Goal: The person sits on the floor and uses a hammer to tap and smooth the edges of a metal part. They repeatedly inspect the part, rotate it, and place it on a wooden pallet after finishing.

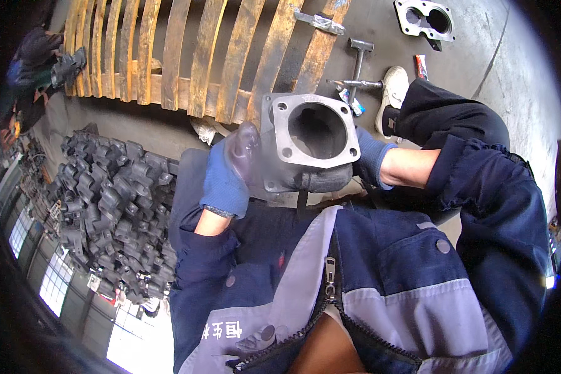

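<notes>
A grey metal flanged pipe casting [282, 134] is held up in front of my chest. Its square flange has a bolt hole near each corner and a large round bore facing up; a second flange shows at its left side. My right hand [371, 156], in a blue glove, grips the casting from the right, with its fingers hidden behind it. Close by the left flange is my left hand [229, 171], in a blue glove with a dark coated palm. Blur there hides its fingertips and whether it holds anything.
A wooden slatted pallet [196, 59] lies ahead. To the left is a large heap of dark castings [115, 206]. A T-handled metal tool [357, 65] rests on the floor near my shoe [393, 93]. Farther right lies a flat two-hole flanged plate [425, 19], with a small tube [421, 67] below it.
</notes>
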`<action>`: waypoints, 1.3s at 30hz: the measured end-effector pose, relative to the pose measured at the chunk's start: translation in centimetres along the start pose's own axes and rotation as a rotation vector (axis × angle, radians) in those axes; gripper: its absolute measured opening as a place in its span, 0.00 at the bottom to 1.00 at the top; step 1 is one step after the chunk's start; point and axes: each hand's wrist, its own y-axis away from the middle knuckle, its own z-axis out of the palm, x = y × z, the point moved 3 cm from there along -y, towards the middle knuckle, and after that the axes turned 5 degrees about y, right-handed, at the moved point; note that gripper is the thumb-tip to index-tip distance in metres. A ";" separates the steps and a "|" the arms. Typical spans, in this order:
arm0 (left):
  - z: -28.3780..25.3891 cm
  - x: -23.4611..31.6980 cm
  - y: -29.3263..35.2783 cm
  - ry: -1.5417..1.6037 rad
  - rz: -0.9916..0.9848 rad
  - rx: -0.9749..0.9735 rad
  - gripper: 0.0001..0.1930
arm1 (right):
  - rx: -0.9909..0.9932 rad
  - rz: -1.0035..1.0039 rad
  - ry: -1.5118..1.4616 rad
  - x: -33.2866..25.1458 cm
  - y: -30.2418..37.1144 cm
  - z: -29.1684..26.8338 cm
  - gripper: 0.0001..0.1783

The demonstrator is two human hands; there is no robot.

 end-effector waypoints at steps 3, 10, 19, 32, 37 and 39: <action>0.1 -0.9 -0.1 -0.081 0.130 0.043 0.26 | 0.013 0.022 0.001 0.1 0.4 -0.1 0.19; 0.2 0.9 0.1 -0.109 0.104 0.013 0.22 | 0.038 0.059 0.013 0.9 -0.5 -1.6 0.19; -1.1 5.7 2.8 -0.530 0.439 0.097 0.17 | -0.501 -0.019 -0.221 -2.7 -0.3 0.1 0.19; -1.9 5.7 4.0 -0.516 0.555 0.245 0.10 | -0.367 -0.202 0.213 -4.4 -0.6 2.0 0.10; -2.0 4.1 3.5 -0.444 0.598 0.347 0.12 | -0.169 -0.917 1.112 -7.0 -1.1 2.9 0.09; -2.1 4.0 2.8 -0.429 0.566 0.340 0.13 | -0.082 -0.967 1.217 -7.8 -0.7 3.8 0.09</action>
